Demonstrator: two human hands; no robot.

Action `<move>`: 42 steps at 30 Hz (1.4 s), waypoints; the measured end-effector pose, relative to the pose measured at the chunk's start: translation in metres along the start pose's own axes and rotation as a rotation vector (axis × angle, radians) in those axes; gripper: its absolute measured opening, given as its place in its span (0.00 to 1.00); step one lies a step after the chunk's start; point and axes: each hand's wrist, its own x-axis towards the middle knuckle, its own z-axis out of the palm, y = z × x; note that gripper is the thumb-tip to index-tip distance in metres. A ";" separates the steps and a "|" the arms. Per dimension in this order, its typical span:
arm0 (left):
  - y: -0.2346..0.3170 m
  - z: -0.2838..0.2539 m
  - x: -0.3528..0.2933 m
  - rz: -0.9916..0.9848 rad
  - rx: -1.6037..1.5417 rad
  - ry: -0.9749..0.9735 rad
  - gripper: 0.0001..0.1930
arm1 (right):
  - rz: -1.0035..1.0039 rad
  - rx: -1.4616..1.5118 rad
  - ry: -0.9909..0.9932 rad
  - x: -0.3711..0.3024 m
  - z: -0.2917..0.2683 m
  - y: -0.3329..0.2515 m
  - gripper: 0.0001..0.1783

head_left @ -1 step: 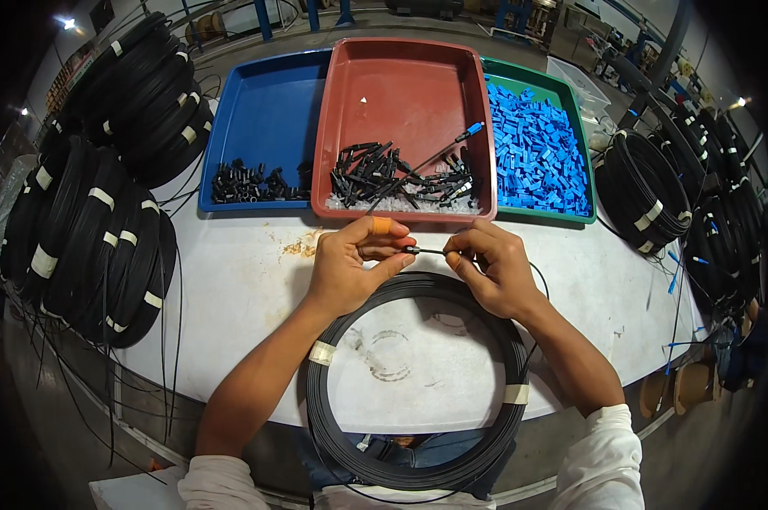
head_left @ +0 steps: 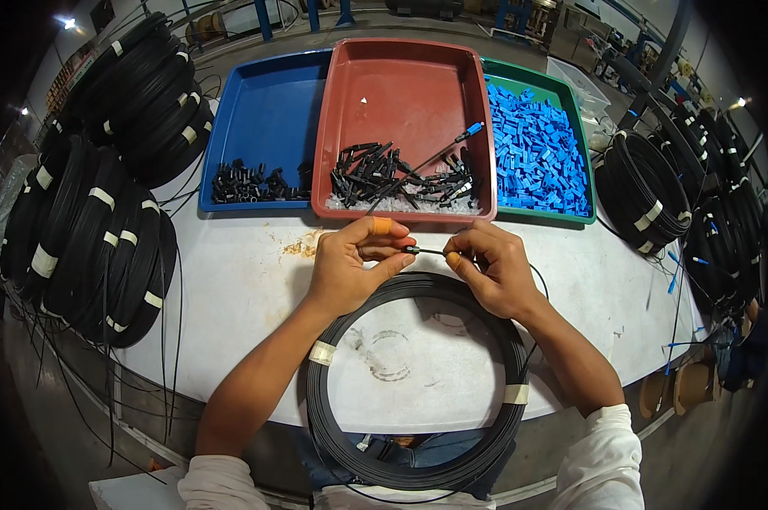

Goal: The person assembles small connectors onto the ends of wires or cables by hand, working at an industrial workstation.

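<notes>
My left hand [head_left: 350,259], with orange tape round one finger, pinches a small black connector piece [head_left: 412,249] at the end of a thin black cable [head_left: 432,252]. My right hand [head_left: 493,265] grips that cable a short way to the right, between thumb and fingers. The fingertips hide part of both the piece and the cable. Below the hands lies a large coil of black cable [head_left: 320,408], bound with pale tape. It rests partly on the white table [head_left: 571,357] and hangs over its near edge toward my lap.
Beyond my hands stand a blue tray [head_left: 265,93] with small black parts, a red tray [head_left: 401,85] with black connector parts and one blue-tipped cable, and a green tray [head_left: 583,161] of blue clips. Taped cable coils [head_left: 86,246] are stacked left; more coils [head_left: 643,191] stand right.
</notes>
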 end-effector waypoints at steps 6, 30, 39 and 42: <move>0.000 0.000 0.000 -0.020 0.026 -0.009 0.17 | -0.019 -0.008 0.004 0.000 -0.001 -0.005 0.02; 0.020 0.003 0.000 0.097 0.255 0.047 0.20 | -0.296 0.061 -0.081 0.023 0.017 -0.001 0.13; 0.029 -0.002 0.002 0.298 0.546 0.002 0.20 | -0.292 0.018 -0.048 0.010 0.021 0.002 0.09; 0.034 -0.013 0.019 0.338 0.519 0.009 0.13 | -0.302 -0.027 -0.072 0.008 0.022 0.004 0.10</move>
